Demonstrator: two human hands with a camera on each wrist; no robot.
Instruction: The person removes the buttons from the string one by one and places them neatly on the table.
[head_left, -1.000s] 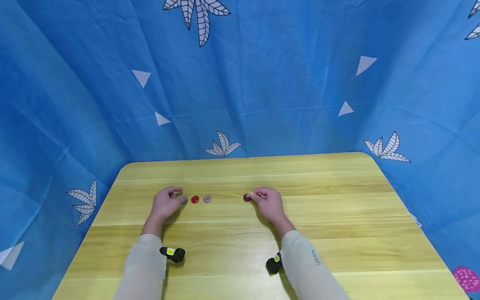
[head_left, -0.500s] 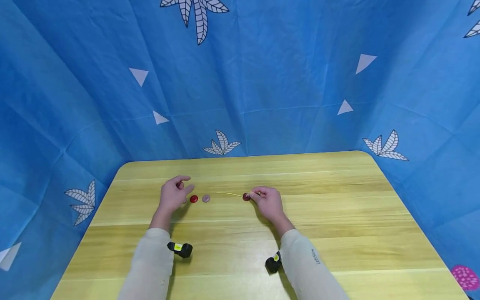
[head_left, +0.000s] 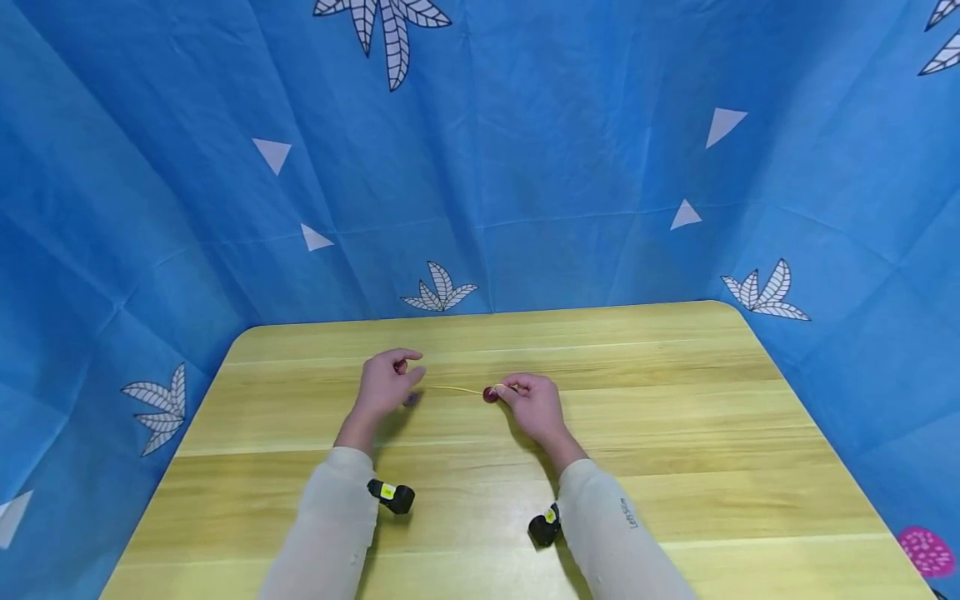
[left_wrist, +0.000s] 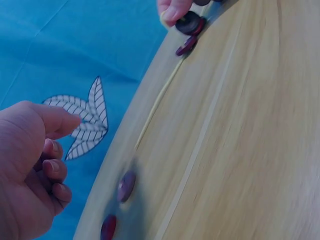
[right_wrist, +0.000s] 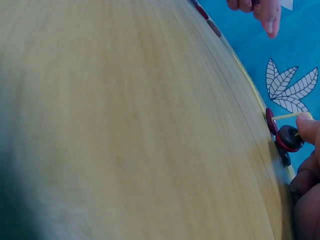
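My left hand [head_left: 385,385] hovers above the loose buttons, thumb and index finger apart, the other fingers loosely curled; I see nothing held in it. Below it lies a pale purple button [head_left: 411,400]. The left wrist view also shows a red button [left_wrist: 108,227] beside that one. My right hand [head_left: 536,404] pinches a yellow string [head_left: 453,388] between thumb and fingertips. Dark red button [head_left: 491,394] sits on the string by those fingertips. Close up, a black button [right_wrist: 290,137] and other dark ones cluster there. The string's free end stretches left along the table toward the left hand.
The wooden table [head_left: 637,467] has its far edge against a blue curtain [head_left: 555,167] with leaf prints. A small black camera is strapped at each wrist, over pale sleeves [head_left: 330,517].
My left hand has lifted off the table's left part and moved right over the loose buttons, hiding the red one from the head view. My right hand and the string have stayed in place.
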